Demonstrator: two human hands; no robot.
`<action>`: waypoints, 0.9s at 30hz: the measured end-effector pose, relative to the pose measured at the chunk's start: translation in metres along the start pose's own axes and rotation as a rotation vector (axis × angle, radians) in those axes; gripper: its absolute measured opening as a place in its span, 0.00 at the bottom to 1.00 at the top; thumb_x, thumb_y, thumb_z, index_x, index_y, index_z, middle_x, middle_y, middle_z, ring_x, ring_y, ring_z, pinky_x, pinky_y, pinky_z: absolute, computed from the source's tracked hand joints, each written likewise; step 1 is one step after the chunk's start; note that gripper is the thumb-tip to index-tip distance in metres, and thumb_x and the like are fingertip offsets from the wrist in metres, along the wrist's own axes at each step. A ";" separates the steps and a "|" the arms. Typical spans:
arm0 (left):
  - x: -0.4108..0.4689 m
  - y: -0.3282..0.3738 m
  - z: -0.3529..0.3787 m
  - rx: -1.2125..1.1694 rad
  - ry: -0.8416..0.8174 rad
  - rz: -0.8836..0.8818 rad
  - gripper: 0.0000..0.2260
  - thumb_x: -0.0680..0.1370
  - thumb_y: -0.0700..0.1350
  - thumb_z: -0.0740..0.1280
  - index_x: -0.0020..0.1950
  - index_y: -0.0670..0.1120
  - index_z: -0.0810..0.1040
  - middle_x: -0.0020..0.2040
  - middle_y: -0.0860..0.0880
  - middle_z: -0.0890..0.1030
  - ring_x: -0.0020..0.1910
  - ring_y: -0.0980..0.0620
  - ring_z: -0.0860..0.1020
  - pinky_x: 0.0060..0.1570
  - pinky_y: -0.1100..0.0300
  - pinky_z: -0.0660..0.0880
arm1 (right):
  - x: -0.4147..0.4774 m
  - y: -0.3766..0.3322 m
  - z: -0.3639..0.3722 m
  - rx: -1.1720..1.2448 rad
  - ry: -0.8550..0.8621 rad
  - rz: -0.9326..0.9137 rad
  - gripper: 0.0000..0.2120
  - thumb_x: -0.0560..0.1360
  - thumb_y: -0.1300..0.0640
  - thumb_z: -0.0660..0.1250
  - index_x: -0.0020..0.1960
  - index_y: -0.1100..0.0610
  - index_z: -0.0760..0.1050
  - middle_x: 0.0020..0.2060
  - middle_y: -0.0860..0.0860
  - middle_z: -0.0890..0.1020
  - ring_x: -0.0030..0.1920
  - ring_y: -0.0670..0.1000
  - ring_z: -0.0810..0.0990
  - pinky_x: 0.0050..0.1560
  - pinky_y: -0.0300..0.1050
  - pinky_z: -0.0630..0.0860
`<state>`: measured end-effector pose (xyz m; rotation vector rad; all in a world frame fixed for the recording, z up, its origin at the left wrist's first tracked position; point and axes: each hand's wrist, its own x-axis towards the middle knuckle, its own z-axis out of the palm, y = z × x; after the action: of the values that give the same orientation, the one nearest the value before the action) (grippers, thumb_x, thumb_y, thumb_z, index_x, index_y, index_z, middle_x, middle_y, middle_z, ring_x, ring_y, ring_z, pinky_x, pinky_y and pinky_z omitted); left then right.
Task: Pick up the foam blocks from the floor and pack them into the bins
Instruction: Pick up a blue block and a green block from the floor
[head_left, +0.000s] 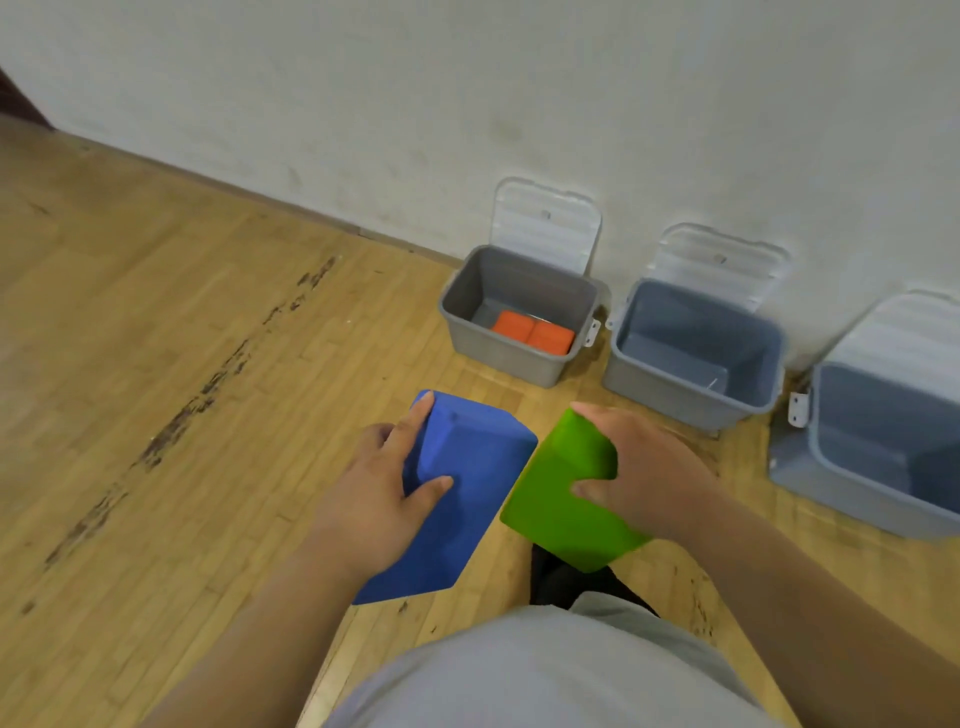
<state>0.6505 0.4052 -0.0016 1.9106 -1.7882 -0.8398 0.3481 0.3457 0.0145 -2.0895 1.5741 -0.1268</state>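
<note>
My left hand (384, 499) grips blue block (467, 499), right hand (644, 467) grips green block (561, 509). Orange blocks (535, 332) already in left bin (457, 296); middle bin (691, 400) empty, these two unpacked.

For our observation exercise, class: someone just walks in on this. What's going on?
A person grips a blue foam block in the left hand and a green foam block in the right hand. By the wall, the left bin holds two orange blocks, the middle bin looks empty, and the right bin is cut off.
</note>
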 end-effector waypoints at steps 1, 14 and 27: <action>0.020 0.001 0.001 -0.001 0.006 -0.009 0.38 0.79 0.60 0.67 0.77 0.75 0.43 0.61 0.61 0.66 0.48 0.61 0.75 0.44 0.62 0.72 | 0.022 0.007 -0.004 0.003 0.000 -0.003 0.45 0.71 0.43 0.77 0.81 0.42 0.57 0.76 0.42 0.68 0.75 0.48 0.67 0.73 0.47 0.65; 0.290 0.056 -0.014 -0.049 0.173 -0.120 0.38 0.79 0.58 0.69 0.79 0.73 0.46 0.62 0.58 0.66 0.51 0.60 0.72 0.47 0.60 0.69 | 0.315 0.103 -0.119 -0.051 -0.023 -0.092 0.46 0.67 0.46 0.80 0.79 0.44 0.62 0.73 0.48 0.73 0.72 0.54 0.71 0.72 0.53 0.68; 0.647 -0.028 -0.060 0.009 -0.029 -0.101 0.39 0.80 0.58 0.68 0.80 0.70 0.44 0.62 0.58 0.61 0.51 0.53 0.74 0.48 0.56 0.72 | 0.576 0.130 -0.098 0.064 -0.096 0.287 0.42 0.70 0.45 0.76 0.79 0.41 0.59 0.71 0.48 0.71 0.69 0.54 0.71 0.68 0.50 0.68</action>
<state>0.7149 -0.2371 -0.0780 2.0188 -1.7274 -0.8993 0.3831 -0.2423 -0.0907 -1.7722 1.7660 0.0240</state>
